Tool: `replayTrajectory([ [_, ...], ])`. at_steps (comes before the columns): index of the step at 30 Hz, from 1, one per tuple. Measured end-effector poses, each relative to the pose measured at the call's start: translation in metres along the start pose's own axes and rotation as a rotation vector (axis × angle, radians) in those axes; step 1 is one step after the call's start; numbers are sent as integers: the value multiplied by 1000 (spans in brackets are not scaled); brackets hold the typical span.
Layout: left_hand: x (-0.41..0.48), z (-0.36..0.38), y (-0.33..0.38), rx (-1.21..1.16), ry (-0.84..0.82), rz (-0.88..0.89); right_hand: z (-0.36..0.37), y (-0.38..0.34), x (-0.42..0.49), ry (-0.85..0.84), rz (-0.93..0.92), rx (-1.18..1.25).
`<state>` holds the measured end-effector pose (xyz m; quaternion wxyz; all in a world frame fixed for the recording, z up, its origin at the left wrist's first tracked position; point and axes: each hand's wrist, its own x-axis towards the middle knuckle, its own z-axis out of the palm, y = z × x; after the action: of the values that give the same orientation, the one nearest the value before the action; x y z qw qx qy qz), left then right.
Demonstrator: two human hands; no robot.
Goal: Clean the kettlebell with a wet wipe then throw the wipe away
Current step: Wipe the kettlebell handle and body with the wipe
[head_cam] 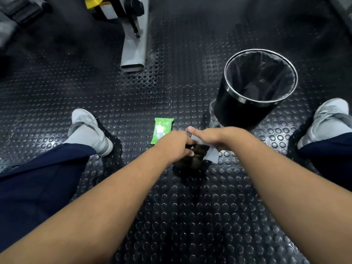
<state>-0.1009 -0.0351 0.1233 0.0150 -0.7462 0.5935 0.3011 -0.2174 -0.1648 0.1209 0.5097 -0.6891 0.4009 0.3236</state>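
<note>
My two bare forearms come first, reaching out from the bottom corners and meeting over the studded black rubber floor. My left hand is clenched around the top of the kettlebell, fingers curled over what I take to be its handle (the hand hides most of it, so I cannot tell exactly where the grip sits). The kettlebell is dark, low on the floor between my feet, only its rounded body and a bit of the top showing below my knuckles. My right hand pinches the wet wipe against the kettlebell's right side, thumb stretched out toward my left hand; the pale sheet hangs down under my palm, its lower corner draped toward the floor.

Just beyond my left hand lies the green wipe pack, flat on the floor, partly tucked behind my knuckles. Farther out on the right stands the black bin, upright, lined with a dark bag, metal ring around its rim. My grey shoes, the left shoe and the right shoe, sit wide apart, navy trouser legs above them. A grey machine leg rests on the floor farther away.
</note>
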Motion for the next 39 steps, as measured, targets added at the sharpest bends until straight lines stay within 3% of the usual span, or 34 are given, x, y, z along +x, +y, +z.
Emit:
replayTrajectory([
  [9,1,0,-2,-12,-17,-12,17,8,15,91,-14,-39],
  [20,2,-1,0,-18,-25,-3,2,25,10,-25,17,117],
  [24,2,-2,1,-12,-16,3,18,25,12,52,3,63],
  [31,0,-2,-1,-44,-11,-2,-8,15,-5,-56,8,41],
  [39,0,0,2,-18,5,11,16,20,14,18,2,53],
])
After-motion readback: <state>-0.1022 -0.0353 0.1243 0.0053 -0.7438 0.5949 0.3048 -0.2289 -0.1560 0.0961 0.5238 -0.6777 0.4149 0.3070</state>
